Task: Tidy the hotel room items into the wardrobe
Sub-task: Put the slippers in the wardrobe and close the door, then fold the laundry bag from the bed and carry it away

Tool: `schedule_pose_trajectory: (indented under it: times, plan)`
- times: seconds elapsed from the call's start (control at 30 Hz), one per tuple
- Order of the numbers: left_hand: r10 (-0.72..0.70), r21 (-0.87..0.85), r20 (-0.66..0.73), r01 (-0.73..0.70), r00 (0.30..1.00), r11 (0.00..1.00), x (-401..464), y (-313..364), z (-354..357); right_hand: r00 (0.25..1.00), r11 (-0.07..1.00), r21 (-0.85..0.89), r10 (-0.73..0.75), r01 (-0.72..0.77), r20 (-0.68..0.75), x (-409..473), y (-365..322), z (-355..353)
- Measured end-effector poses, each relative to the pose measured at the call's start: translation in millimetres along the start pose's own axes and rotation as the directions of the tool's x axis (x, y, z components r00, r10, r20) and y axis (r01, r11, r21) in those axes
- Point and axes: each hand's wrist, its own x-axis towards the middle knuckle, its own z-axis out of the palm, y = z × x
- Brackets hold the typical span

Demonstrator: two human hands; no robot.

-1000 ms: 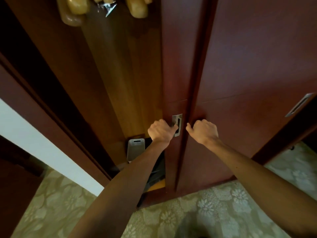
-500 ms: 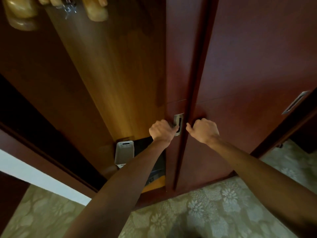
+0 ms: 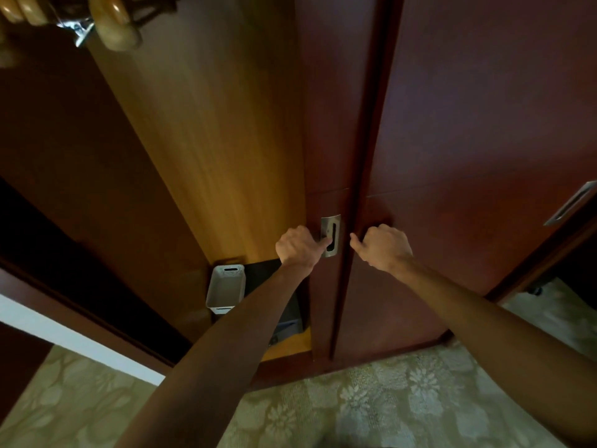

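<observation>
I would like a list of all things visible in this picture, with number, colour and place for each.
sliding wooden wardrobe doors: two, dark red-brown, centre and right
recessed metal door handles: two, silver, one at the left door's edge, one far right
rectangular plastic basket: one, white, wardrobe floor, left of the forearm
flat black object: one, beside the basket, partly hidden
wooden hangers: several, pale, top left
patterned carpet: one, beige-green, below
left hand: one, fingers curled in the handle
right hand: one, curled against the right door

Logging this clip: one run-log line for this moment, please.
left hand: finger hooked in door handle | right hand: curled, on sliding door | white basket: inside wardrobe
</observation>
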Motion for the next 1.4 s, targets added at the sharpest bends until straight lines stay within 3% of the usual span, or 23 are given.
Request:
schedule_pose_trajectory:
  times: [0.27,0.57,0.7,0.87,0.97,1.17,1.3,1.4]
  plan:
    - [-0.021,0.003,0.012,0.021,1.0,1.0,-1,27,8,0.998,0.997,-0.021,-0.068,0.068,-0.015,1,19,-1]
    - [0.035,0.165,0.003,-0.035,0.999,0.986,-11,37,16,1.0,0.995,0.101,-0.013,0.011,0.022,-2,20,10]
    - [0.08,0.184,0.1,-0.097,0.992,0.978,-18,25,35,0.997,0.986,0.162,0.027,-0.038,0.068,-15,21,27]
    - [0.17,0.153,0.354,-0.237,0.92,0.959,-26,11,89,0.944,0.943,0.243,0.154,-0.229,0.293,-64,30,74]
    - [0.246,0.022,0.562,-0.311,0.79,0.95,-29,9,127,0.835,0.859,0.269,0.275,-0.436,0.476,-96,30,100]
    - [0.345,-0.163,0.838,-0.41,0.423,0.897,-55,10,199,0.55,0.597,0.218,0.457,-0.772,0.699,-174,31,148]
    - [0.319,-0.172,0.934,-0.583,0.159,0.794,-89,12,239,0.3,0.262,0.178,0.56,-0.948,0.772,-246,11,166]
    - [0.252,-0.188,0.968,-0.699,-0.012,0.69,-120,13,269,0.124,-0.009,0.16,0.585,-0.987,0.801,-301,-18,175]
